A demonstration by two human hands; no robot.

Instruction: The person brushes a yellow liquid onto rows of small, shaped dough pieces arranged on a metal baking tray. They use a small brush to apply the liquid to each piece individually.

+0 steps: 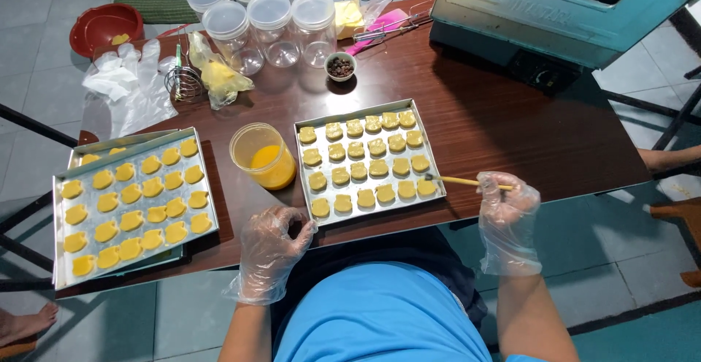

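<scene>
Right hand (507,201) grips a brush (467,181) at the baking tray's (369,108) front right corner. Left hand (272,241), loosely curled and empty, rests at the table's front edge; its elbow could tip the egg-wash tub (263,154).

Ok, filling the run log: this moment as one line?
right hand: holds brush | brush tip: at tray edge | left hand: by tray corner

The brush (467,181) handle's rear end is disappearing inside the right hand (507,208), so its full length is not showing. A lower tray (117,143) is lying mostly hidden under the left tray (61,274), only its top rim peeking out. The blue oven (569,11) is being cut off by the top and right edges. The small bowl (340,66) is holding dark bits too small to identify. A bare foot (25,323) is being clipped by the left edge.
</scene>
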